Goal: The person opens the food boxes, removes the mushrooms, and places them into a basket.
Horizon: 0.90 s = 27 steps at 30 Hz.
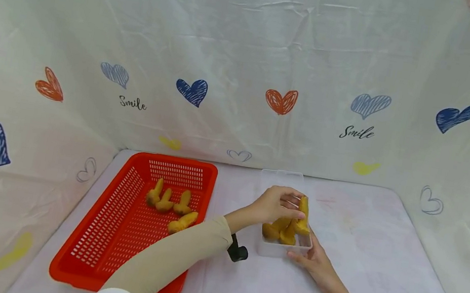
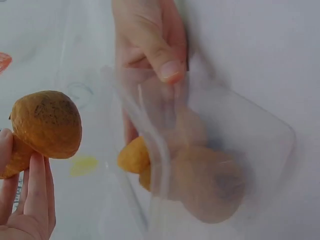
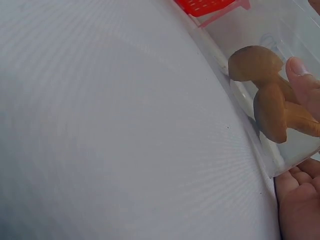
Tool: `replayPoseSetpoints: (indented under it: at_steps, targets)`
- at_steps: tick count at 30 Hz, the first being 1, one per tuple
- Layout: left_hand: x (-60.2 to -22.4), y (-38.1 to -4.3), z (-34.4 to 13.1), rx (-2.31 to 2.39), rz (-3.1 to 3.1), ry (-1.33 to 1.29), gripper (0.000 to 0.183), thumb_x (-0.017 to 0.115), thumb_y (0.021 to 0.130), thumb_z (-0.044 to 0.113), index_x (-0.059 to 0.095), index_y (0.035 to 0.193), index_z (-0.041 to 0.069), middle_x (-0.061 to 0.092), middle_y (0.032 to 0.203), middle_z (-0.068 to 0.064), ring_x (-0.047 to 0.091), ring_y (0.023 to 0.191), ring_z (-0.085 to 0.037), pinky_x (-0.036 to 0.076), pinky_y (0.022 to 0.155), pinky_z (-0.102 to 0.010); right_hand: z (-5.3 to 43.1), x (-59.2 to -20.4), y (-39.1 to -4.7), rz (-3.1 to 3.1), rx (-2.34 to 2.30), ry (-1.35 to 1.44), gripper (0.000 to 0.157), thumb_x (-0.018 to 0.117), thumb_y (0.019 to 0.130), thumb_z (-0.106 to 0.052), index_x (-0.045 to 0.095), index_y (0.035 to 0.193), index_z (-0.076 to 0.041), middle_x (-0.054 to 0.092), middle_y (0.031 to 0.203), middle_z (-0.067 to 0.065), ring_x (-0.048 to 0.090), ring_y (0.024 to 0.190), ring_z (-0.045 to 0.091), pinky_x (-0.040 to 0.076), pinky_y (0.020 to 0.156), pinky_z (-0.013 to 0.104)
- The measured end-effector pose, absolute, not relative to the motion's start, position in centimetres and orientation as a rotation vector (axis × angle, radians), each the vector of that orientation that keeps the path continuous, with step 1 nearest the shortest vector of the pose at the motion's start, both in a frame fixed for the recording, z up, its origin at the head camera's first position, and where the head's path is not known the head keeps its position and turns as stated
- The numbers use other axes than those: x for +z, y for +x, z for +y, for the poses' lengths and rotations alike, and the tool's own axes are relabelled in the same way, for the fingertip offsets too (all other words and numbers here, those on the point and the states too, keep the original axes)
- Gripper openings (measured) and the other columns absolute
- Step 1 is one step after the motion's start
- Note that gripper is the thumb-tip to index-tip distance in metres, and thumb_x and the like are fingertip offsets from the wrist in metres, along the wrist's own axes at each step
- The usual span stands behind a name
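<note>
My left hand (image 1: 276, 205) pinches a yellow-brown mushroom (image 1: 303, 213) by its stem, over the right part of a clear plastic box (image 1: 271, 248). In the left wrist view that mushroom's rounded cap (image 2: 47, 122) has dark specks, and the fingers lie around the stem. The right hand (image 1: 317, 263) grips the box at its near right corner, thumb on the front wall. Inside the box lie several more mushrooms (image 1: 287, 236). Two show plainly in the right wrist view, one cap (image 3: 256, 64) behind the other (image 3: 270, 115). The left hand partly hides the box's far side.
A red perforated basket (image 1: 104, 269) stands on the left of the white-covered table (image 1: 372, 270), with several mushrooms (image 1: 165, 202) in it. The left forearm crosses its near right side. A clear lid (image 1: 282, 175) stands raised behind the box, near the heart-printed backdrop (image 1: 220, 123).
</note>
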State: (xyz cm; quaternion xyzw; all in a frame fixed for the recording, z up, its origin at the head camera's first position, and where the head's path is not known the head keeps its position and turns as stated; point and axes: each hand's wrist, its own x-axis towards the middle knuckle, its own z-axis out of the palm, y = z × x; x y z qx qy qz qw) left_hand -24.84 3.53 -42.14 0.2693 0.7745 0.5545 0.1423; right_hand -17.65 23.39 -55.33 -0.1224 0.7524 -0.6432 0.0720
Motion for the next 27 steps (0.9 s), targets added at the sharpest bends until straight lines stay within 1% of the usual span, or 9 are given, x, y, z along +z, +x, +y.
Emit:
replayPoseSetpoints:
  at_steps: [5,9,14,19,22,27]
  targets:
    - [-40.0,-24.9,1.9,1.638,2.234,0.825,0.042,0.079,0.086,0.01,0.066,0.124,-0.002,0.071,0.112,-0.009,0.068,0.096,-0.012,0.054,0.084,-0.021,23.3,-55.2,-17.7,2.263,-1.923,-0.392,0.093,0.07,0.093,-0.007,0.008,0.162,-0.015,0.001,0.166,0.013,-0.004,0.149,0.039,-0.002,0.109,0.074]
    - [-38.7,-24.8,0.5,1.65,2.234,0.823,0.042,0.079,0.086,0.011,0.065,0.124,-0.002,0.07,0.112,-0.009,0.068,0.096,-0.013,0.055,0.084,-0.022,23.3,-55.1,-17.6,2.268,-1.909,-0.395,0.093,0.069,0.094,-0.007,0.006,0.162,-0.015,0.001,0.166,0.014,-0.003,0.149,0.041,-0.001,0.11,0.072]
    - [-37.3,-24.7,-1.8,1.635,2.254,0.771,0.045,0.079,0.087,0.014,0.064,0.127,0.0,0.07,0.114,-0.009,0.068,0.098,-0.014,0.056,0.085,-0.024,23.2,-55.0,-17.5,2.249,-1.917,-0.395,0.095,0.07,0.093,-0.006,0.004,0.161,-0.014,0.0,0.166,0.013,-0.004,0.15,0.039,-0.002,0.112,0.069]
    - [-36.0,-24.7,-4.7,1.61,2.303,0.705,0.049,0.078,0.088,0.016,0.062,0.131,0.0,0.069,0.117,-0.01,0.069,0.102,-0.019,0.056,0.088,-0.028,23.1,-55.1,-17.5,2.229,-1.929,-0.386,0.097,0.07,0.093,-0.006,0.003,0.161,-0.015,-0.002,0.166,0.012,-0.006,0.15,0.037,-0.002,0.114,0.064]
    - [-35.6,-24.5,-6.5,1.603,2.328,0.671,0.051,0.078,0.088,0.016,0.06,0.133,0.0,0.069,0.118,-0.011,0.068,0.103,-0.021,0.056,0.089,-0.029,23.1,-55.2,-17.5,2.234,-1.923,-0.376,0.098,0.071,0.092,-0.005,0.004,0.162,-0.017,-0.003,0.166,0.012,-0.006,0.15,0.037,-0.001,0.114,0.063]
    - [-35.3,-24.0,-9.5,1.612,2.348,0.614,0.048,0.077,0.089,0.016,0.062,0.132,0.002,0.068,0.117,-0.01,0.068,0.103,-0.022,0.056,0.089,-0.031,23.3,-55.3,-17.5,2.23,-1.929,-0.378,0.098,0.071,0.092,-0.004,0.004,0.162,-0.018,-0.003,0.166,0.011,-0.007,0.15,0.036,-0.001,0.114,0.064]
